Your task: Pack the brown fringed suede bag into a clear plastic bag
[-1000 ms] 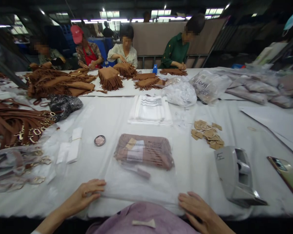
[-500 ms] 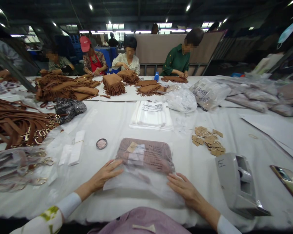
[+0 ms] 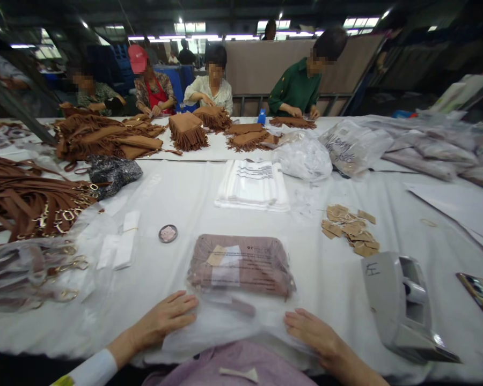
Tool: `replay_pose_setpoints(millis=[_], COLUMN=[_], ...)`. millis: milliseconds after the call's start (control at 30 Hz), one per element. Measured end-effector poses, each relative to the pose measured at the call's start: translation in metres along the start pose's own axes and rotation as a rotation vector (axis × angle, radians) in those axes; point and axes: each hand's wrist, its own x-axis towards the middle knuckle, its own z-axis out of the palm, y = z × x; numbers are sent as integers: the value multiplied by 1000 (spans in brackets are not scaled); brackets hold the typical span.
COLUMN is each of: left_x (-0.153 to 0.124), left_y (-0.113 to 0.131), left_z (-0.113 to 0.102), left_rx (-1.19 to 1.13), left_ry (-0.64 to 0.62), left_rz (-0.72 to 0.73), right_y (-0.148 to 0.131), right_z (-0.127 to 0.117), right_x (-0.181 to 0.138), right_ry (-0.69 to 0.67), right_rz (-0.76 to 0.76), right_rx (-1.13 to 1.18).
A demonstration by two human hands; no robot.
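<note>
A clear plastic bag (image 3: 225, 321) lies on the white table (image 3: 177, 193) in front of me, with a folded mauve-brown fabric item (image 3: 241, 265) and paper labels inside. My left hand (image 3: 167, 319) rests flat on the bag's near left part, fingers stretched out. On the bag's near right edge lies my right hand (image 3: 316, 335), flat too, fingers extended. Both press the loose open end of the bag, just short of the fabric item.
A grey tape dispenser (image 3: 402, 303) stands at the right, a phone (image 3: 481, 292) beyond it. Tan tags (image 3: 350, 230), a stack of white bags (image 3: 251, 185), a small round tin (image 3: 168, 233), brown straps (image 3: 28, 201) and fringed brown pieces (image 3: 187, 131) surround. Several people work at the far side.
Both hands have slid back toward me along the bag, from beside the fabric item to its loose near end. The view shifted slightly.
</note>
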Motion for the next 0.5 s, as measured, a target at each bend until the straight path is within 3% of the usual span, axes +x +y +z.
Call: replay_pose_setpoints(millis=[100,167,300,433,500], left_x=[23,37,55,68,75], left_y=[7,12,17,12,8], left_z=[-6,-7,-1,10,13], left_rx=[-251,-333,-445,-429,-395], left_ry=[85,141,248,535,606], left_rz=[-310,-527,-675,-912,-946], right_y=[-4,-4,-4,2,6], right_z=[0,0,-1,2,6], right_x=[21,36,55,65,71], right_ry=[240,379,544,681,697], right_rz=[433,616,756,816,821], right_rx=[240,343,403,381,365])
